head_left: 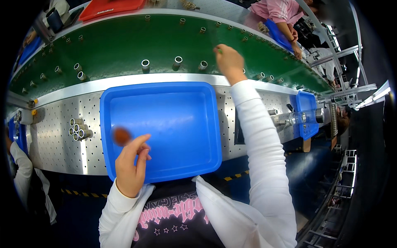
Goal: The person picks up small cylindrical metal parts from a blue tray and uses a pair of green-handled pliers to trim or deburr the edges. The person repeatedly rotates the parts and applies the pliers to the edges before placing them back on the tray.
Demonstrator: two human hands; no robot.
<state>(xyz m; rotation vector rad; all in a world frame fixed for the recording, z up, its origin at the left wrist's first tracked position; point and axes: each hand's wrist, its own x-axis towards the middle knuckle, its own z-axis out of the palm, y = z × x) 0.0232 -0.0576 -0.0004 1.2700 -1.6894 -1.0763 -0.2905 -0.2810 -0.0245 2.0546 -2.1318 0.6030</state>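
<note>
My left hand point(131, 167) is over the near left part of a blue tray point(165, 120), its fingers apart, and nothing shows between them. Just past its knuckles is a round reddish-brown thing point(122, 136), smeared by motion; I cannot tell whether it touches the hand. My right hand point(230, 65) reaches over the near side of the green conveyor belt point(120, 49), fingers curled together. A speck of green shows at its fingertips, too small to name. Nearest to it on the belt stands a short metal tube point(202, 65), with another metal tube point(178, 61) farther left.
More metal tubes stand along the belt. A cluster of several tubes point(78, 129) lies on the perforated metal table point(49, 144), left of the tray. To the right are a clear bottle point(304, 117) and a smaller blue tray point(307, 103). Across the belt, a person in pink point(277, 12) works.
</note>
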